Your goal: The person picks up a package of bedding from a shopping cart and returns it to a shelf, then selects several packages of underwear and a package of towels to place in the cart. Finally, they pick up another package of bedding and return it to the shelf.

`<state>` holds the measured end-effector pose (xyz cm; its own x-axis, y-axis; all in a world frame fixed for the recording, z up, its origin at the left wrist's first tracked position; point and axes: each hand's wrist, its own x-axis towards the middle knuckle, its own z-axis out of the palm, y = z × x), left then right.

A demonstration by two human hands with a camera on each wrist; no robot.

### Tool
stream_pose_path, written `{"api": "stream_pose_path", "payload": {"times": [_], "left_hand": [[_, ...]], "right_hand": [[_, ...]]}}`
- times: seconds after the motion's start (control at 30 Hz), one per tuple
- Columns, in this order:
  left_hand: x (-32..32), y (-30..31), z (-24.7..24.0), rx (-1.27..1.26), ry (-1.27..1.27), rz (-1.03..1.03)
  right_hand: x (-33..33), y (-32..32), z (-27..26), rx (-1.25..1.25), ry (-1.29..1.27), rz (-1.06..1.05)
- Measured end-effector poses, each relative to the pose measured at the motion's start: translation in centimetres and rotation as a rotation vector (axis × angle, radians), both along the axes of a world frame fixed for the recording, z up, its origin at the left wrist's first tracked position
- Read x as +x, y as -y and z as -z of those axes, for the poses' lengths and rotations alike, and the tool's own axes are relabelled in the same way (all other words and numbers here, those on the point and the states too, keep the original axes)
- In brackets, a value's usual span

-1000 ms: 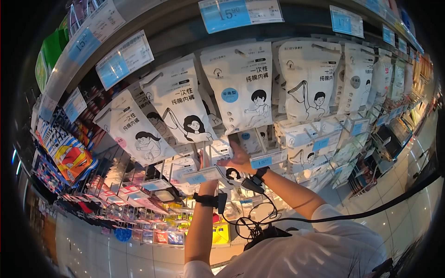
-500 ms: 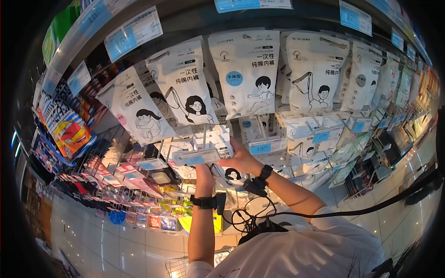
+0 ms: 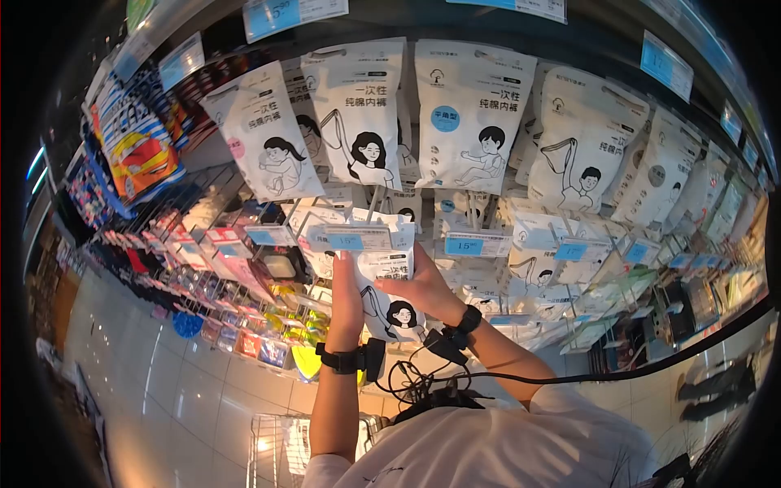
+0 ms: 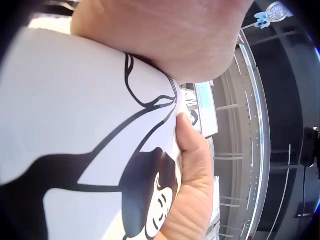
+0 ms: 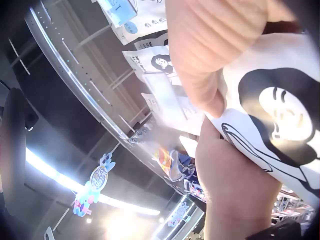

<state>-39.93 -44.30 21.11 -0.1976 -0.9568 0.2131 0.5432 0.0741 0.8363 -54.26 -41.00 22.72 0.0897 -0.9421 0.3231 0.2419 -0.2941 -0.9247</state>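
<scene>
Both hands hold a white packet (image 3: 389, 313) with a drawing of a dark-haired figure, just below a blue-and-white price tag in the head view. My left hand (image 3: 346, 301) is at the packet's left side; its fingertips are hidden. The right hand (image 3: 419, 289) grips the right side, thumb across the front. In the left wrist view, the right hand's thumb (image 4: 190, 140) presses the edge of the packet (image 4: 65, 115). The right wrist view shows the right hand (image 5: 215, 50) on the packet (image 5: 285, 110) and the left hand (image 5: 232, 175) beneath its edge.
Similar white packets (image 3: 476, 122) hang in a row above the hands. Price tags (image 3: 478, 245) stick out on hooks at both sides. Colourful packs (image 3: 138, 154) hang at the left. A wire basket (image 3: 264, 443) stands low on the tiled floor.
The held packet and both hands have come down and closer to the body, and more of its front shows. The head view has shifted, with the basket coming further into sight.
</scene>
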Motion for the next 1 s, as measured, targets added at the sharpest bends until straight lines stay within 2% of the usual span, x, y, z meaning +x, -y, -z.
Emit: {"api": "stream_pose_path", "payload": {"times": [0.23, 0.3, 0.4, 0.47, 0.57, 0.77, 0.83, 1.0], "left_hand": [[-0.7, -1.9, -0.7, 0.028, 0.044, -0.166], [-0.9, -2.2, -1.1, 0.033, 0.037, -0.170], [-1.6, -2.6, -0.7, 0.050, 0.010, -0.207], [-2.0, -3.0, -0.8, 0.058, -0.004, -0.203], [-2.0, -4.2, -1.0, 0.063, -0.017, -0.194], [-1.9, -7.9, -3.5, -0.143, 0.273, -0.237], [-1.7, -8.8, -3.7, -0.139, 0.279, -0.242], [-1.7, -10.6, -4.6, -0.143, 0.379, -0.274]], "right_hand": [[-0.5, 0.1, -0.2, -0.055, 0.062, -0.108], [-0.8, 0.1, -0.3, -0.075, 0.071, -0.107], [-1.6, -0.2, -0.4, 0.025, 0.124, -0.175], [-2.1, -0.6, -0.8, -0.040, 0.200, -0.208], [-3.0, -0.4, -0.6, 0.051, 0.149, -0.310], [-2.7, -1.3, -1.5, 0.084, 0.286, -0.401], [-2.6, -1.9, -1.7, 0.136, 0.301, -0.418], [-2.3, -2.6, -0.8, 0.085, 0.284, -0.413]]}}
